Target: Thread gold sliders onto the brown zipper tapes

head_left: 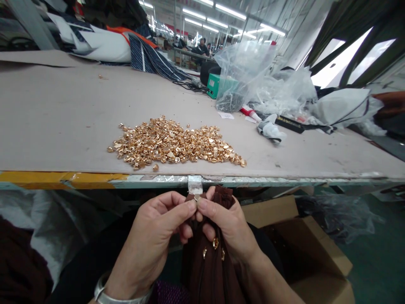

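Note:
My left hand (158, 226) and my right hand (229, 226) meet thumb to thumb just below the table edge. Between the two thumbs shows a small shiny zipper slider (196, 197), partly covered by the fingertips, at the end of a brown zipper tape. Both hands are closed. A bundle of dark brown zippers (205, 274) runs through my right hand and hangs down over my lap, with several gold sliders (215, 243) on it. Directly above the fingertips, a clear-taped fitting (195, 184) sticks out from the table edge. A heap of gold sliders (171, 143) lies on the table.
Yellow tape (63, 179) covers the table edge at left. Further back stand a green box (213, 86) and clear plastic bags (243, 76); striped cloth (155, 57) lies at back left. An open cardboard box (316, 249) sits below, on the right.

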### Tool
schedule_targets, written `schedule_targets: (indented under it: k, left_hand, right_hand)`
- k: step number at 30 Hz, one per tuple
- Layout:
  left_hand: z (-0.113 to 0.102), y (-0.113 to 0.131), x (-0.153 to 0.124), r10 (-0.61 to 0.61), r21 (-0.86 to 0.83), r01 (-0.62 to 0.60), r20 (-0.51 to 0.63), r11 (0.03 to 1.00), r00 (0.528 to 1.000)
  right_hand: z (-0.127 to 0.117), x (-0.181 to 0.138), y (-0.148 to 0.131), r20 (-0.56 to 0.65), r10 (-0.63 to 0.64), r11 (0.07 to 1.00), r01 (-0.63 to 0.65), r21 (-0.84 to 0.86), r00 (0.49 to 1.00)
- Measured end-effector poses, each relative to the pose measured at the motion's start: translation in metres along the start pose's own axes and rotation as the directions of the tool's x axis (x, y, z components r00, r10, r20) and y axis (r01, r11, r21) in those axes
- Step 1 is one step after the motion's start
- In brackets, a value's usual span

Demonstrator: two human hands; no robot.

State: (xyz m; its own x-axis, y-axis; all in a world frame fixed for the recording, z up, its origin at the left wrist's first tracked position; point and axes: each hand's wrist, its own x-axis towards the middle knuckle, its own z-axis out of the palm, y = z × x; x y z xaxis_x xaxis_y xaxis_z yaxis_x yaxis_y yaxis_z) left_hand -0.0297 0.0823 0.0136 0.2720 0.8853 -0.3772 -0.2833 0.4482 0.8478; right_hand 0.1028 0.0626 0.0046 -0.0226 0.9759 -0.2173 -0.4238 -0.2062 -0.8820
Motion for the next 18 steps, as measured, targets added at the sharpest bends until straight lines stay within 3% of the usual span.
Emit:
schedule_targets:
  k: [13,18]
  left_hand:
    - [0.002,-0.006,0.0,0.099,0.042,-0.097,-0.046,0.994,0.994]
    - [0.002,-0.012,-0.006,0.068,0.121,-0.06,-0.062,0.991,0.996]
  right_hand:
    - [-0.005,0.005,-0.005,0.07,0.001,0.998,0.004,-0.068,0.998]
    - [-0.005,0.004,-0.002,0.064,0.043,0.997,-0.039,-0.063,0.997]
